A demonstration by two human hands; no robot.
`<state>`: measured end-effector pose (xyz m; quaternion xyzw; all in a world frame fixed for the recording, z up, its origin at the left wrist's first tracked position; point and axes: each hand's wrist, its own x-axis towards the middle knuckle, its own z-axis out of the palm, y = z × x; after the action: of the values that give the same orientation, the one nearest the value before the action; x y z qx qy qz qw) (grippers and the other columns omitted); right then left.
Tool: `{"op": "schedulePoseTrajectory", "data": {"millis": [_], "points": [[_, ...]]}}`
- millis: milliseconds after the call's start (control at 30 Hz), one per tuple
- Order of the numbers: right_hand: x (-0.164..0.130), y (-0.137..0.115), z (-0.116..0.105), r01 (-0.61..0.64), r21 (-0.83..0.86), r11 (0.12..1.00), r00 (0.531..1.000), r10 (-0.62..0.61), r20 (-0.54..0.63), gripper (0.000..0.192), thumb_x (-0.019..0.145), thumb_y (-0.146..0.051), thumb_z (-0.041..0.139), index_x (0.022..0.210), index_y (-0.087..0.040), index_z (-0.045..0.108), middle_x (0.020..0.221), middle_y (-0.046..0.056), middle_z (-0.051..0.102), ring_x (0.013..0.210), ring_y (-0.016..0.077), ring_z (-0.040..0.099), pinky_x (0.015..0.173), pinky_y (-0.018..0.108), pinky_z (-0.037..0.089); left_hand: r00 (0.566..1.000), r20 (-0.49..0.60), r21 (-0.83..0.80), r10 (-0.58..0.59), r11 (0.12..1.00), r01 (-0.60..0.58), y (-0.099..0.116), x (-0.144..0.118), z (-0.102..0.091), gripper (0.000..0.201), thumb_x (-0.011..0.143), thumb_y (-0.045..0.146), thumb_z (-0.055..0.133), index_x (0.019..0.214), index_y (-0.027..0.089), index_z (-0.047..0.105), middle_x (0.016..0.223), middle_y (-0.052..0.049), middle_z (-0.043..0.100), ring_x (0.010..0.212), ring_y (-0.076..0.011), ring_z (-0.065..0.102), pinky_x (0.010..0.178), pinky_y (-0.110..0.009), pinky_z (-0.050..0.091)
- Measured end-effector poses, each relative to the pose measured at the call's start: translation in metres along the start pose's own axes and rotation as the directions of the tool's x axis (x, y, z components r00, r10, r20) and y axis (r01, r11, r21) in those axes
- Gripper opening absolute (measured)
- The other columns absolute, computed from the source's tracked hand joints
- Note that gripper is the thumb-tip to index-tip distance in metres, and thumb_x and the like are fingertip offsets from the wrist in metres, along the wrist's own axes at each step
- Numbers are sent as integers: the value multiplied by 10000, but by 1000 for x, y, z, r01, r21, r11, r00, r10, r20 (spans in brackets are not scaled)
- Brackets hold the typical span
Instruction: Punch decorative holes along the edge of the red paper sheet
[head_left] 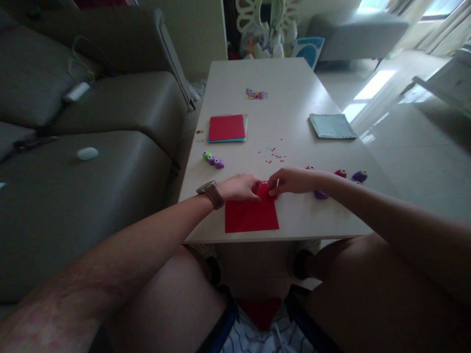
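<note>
Red paper sheet point(252, 215) at lower centre of frame; upper corners hidden by the hands. Left hand point(239, 187) over its upper left; grip cannot be told. Right hand point(290, 180), thumb and fingertips near together at upper right; whether pinching anything, unclear. Right forearm point(349, 196) partly covers craft punches point(321, 195), right of centre. Confetti bits point(281, 156) above hands; shapes too small to read.

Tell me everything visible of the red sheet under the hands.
The red sheet is matte, like paper or card, with straight edges and small pale spots at its far end. Its near part lies flat on the white table, close to its near edge. The left hand covers its far left part; the right hand is at its far right edge.
</note>
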<state>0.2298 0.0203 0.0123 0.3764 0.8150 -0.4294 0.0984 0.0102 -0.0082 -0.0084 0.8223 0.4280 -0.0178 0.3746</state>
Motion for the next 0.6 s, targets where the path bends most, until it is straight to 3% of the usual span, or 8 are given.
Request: {"op": "schedulePoseTrajectory", "data": {"millis": [600], "points": [[-1,-2,-1,-3,-32,999,1000,3,3,291,840,-379,652,1036,-194,763,945,68,773,832,211,659,741,326,459,1000,5,-19,-2,1000,2,0,0,0,217,774,385,713,872,206,640,775,-10,662,672,-161,547,606,-298,353]]}}
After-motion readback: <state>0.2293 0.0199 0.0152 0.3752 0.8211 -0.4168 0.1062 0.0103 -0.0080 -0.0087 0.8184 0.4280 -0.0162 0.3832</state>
